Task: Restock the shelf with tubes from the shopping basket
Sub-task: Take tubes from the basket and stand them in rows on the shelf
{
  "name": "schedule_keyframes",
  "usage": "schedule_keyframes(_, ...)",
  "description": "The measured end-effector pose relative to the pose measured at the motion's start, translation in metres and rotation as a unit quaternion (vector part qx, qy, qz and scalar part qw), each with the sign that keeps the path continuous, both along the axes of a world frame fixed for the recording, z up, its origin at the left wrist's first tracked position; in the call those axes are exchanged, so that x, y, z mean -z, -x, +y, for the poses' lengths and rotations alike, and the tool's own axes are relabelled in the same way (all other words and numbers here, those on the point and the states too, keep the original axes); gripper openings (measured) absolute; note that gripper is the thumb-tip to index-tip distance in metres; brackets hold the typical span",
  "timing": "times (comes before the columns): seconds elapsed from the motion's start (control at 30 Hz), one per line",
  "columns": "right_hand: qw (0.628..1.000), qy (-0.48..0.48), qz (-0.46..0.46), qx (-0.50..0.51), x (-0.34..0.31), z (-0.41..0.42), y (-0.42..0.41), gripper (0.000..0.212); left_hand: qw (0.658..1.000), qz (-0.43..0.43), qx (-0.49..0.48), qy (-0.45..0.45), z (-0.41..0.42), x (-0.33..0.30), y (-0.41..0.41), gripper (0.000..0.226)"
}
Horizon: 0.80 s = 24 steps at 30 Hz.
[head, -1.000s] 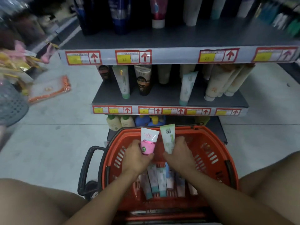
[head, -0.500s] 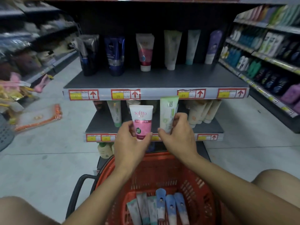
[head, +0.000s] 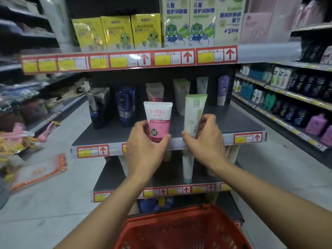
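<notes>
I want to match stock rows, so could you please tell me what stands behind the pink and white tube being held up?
Behind the pink and white tube, gripped by the left hand, a row of similar pink-marked tubes stands at the back of the dark shelf. Their lower parts are covered.

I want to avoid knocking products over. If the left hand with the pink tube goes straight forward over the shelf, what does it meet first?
Probably the row of pink tubes standing at the back, behind the held pink tube in the left hand. The shelf between looks free, though depth is unclear.
</notes>
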State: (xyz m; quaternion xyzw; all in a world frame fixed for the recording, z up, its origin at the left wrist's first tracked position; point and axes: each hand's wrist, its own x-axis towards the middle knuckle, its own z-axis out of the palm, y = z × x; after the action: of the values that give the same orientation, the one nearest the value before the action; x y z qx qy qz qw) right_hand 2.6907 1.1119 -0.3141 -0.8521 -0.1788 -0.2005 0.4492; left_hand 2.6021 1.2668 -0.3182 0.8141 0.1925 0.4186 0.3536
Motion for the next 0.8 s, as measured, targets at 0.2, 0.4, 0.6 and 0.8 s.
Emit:
schedule_keyframes(0.2, 1.000, 0.020, 0.001, -0.007, -0.020, 0.017, -0.040, 0.061, 0.999, 0.005, -0.016, -0.028, 0.017, -0.022, -0.042, 0.069)
schedule_keyframes(0.4, 0.999, 0.043, 0.031, -0.006, -0.009, 0.030, -0.066, 0.062, 0.999, 0.038, -0.028, 0.000, 0.029, -0.008, -0.076, 0.064)
schedule_keyframes(0.6, 0.998, 0.049, 0.039, 0.001, 0.006, 0.031, -0.079, 0.059, 0.999, 0.029, -0.041, 0.008, 0.035, 0.008, -0.087, 0.064)
schedule_keyframes(0.8, 0.993, 0.103, 0.060, -0.018, 0.007, 0.027, -0.086, 0.052, 0.997, 0.049, -0.063, -0.021, 0.039, 0.014, -0.087, 0.071)
